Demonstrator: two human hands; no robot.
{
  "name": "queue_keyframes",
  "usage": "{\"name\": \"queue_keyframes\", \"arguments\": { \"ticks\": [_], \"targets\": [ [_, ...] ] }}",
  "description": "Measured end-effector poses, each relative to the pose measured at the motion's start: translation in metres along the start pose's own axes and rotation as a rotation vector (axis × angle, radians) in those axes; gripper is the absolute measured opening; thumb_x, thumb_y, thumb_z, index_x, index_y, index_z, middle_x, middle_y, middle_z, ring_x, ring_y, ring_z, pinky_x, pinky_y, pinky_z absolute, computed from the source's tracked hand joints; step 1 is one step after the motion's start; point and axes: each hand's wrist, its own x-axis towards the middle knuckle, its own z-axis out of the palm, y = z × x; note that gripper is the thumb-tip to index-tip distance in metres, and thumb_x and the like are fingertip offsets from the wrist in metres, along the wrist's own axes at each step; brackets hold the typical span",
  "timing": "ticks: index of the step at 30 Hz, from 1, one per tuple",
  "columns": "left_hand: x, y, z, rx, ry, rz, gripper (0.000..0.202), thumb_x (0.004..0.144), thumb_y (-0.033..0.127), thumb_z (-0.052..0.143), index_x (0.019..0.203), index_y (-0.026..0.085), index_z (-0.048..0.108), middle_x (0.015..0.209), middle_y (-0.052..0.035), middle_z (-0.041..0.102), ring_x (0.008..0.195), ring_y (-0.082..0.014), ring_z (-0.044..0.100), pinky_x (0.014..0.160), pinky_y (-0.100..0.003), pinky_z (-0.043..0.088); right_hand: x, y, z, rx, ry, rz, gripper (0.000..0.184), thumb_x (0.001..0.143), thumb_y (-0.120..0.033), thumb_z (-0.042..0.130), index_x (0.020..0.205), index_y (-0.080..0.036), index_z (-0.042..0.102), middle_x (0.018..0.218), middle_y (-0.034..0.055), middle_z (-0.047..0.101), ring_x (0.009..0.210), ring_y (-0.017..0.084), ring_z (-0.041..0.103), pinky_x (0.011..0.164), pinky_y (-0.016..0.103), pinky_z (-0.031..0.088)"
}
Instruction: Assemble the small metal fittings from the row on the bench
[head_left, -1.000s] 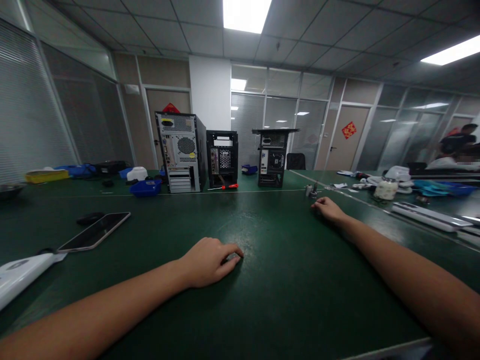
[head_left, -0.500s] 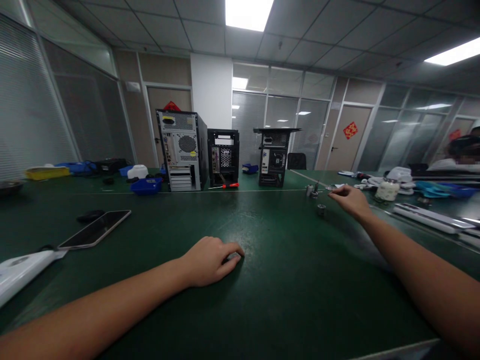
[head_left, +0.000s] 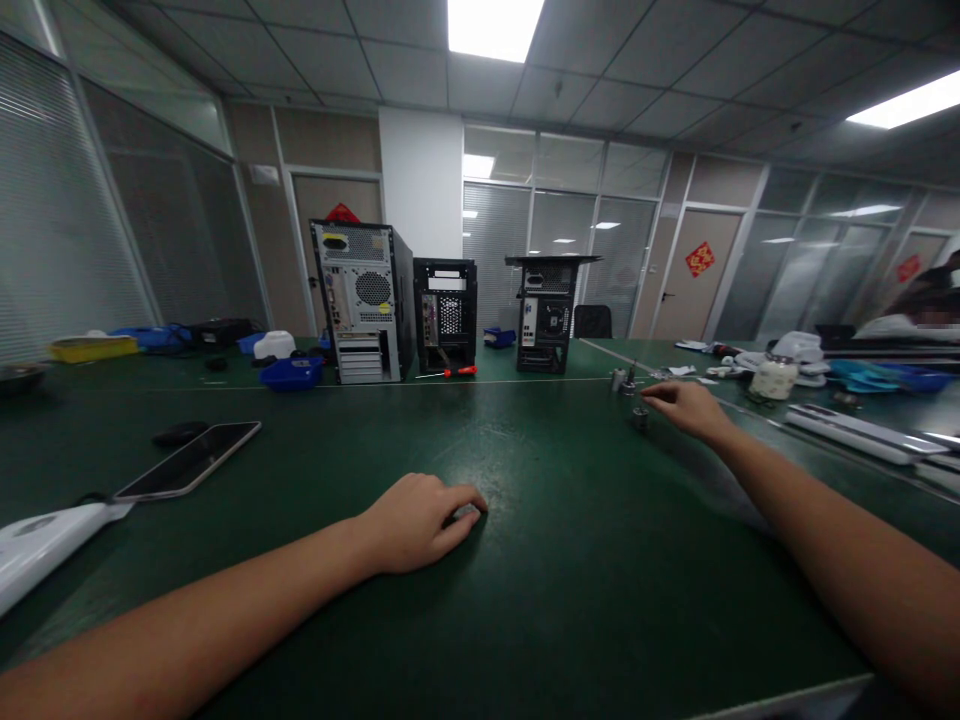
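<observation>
My left hand (head_left: 424,522) rests on the green table (head_left: 540,600), fingers curled and the thumb close to the index tip. Whether anything small sits between them is hidden. Over on the right, my right hand (head_left: 691,408) is stretched forward, its thumb and fingertips together in a pinch. What it pinches, if anything, is too small to make out. Just left of its fingertips stand small metal parts: a silvery cylinder (head_left: 618,380), a piece with a thin upright pin (head_left: 629,386) and, a little nearer, a short round metal piece (head_left: 640,419).
Three computer cases (head_left: 373,300) stand at the back, with a red-handled screwdriver (head_left: 459,371) before the middle one. A blue tray (head_left: 292,373) and a phone (head_left: 191,460) lie left. At right are a jar (head_left: 774,379) and long white bars (head_left: 855,436). Another person (head_left: 919,305) is at far right.
My right hand has moved slightly left and a little lower, toward the small metal parts. My left hand has stayed in place.
</observation>
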Motion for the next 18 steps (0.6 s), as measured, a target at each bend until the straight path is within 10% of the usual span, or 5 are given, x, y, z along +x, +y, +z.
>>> {"name": "queue_keyframes", "arguments": {
  "ticks": [18],
  "targets": [
    [-0.003, 0.002, -0.004, -0.009, -0.003, 0.005, 0.030, 0.104, 0.038, 0.045, 0.125, 0.029, 0.064, 0.080, -0.0005, 0.072, 0.073, -0.0202, 0.068, 0.068, -0.031, 0.046, 0.007, 0.011, 0.015, -0.075, -0.026, -0.113, 0.029, 0.087, -0.028, 0.062, 0.110, -0.021, 0.078, 0.112, 0.0097, 0.075, 0.101, 0.029, 0.069, 0.093, 0.041, 0.051]
  ]
}}
